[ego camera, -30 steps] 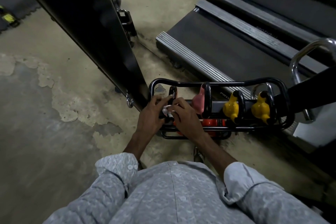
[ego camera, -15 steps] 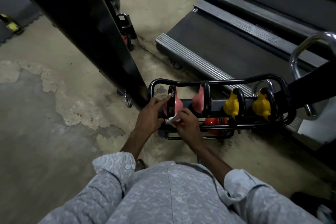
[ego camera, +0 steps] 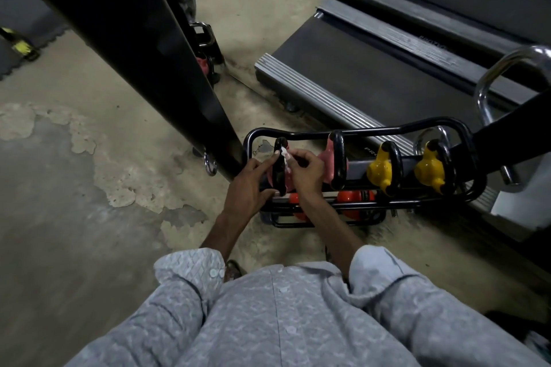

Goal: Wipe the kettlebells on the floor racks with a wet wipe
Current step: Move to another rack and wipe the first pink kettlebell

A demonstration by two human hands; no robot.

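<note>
Nearest the camera I record a grey patterned shirt (ego camera: pixel 268 322), its cuffs turned back from both forearms. The arms reach forward and down to a low black rack (ego camera: pixel 372 132) standing on the floor (ego camera: pixel 74 194).

Left hand (ego camera: pixel 249 188): grip wide; the index finger lies straight up the left side of a black handle and the thumb reaches toward the handle's foot; the remaining fingers are hidden from me.

Right hand (ego camera: pixel 307 171): grip narrow, fingers curled, pinching the wet wipe (ego camera: pixel 285 158); the wipe shows as a small white wad pressed against the right side of that same handle, near its top.

The handle belongs to the end pink kettlebell (ego camera: pixel 270 180), which sits in the leftmost slot of the rack's upper row. Beside it to the right stands a second pink kettlebell (ego camera: pixel 329 164), then two yellow kettlebells (ego camera: pixel 377 170), each upright in its own slot with a black handle. Orange kettlebells (ego camera: pixel 348 197) sit on the lower tier, partly hidden by the rails.

The floor is bare concrete with flaked, lighter patches to the left of the rack. A broad black post (ego camera: pixel 134 39) rises at a slant just beside the rack's left end. Beyond the rack lies a treadmill (ego camera: pixel 372 68), its ribbed metal edge near the rack's far rail.
</note>
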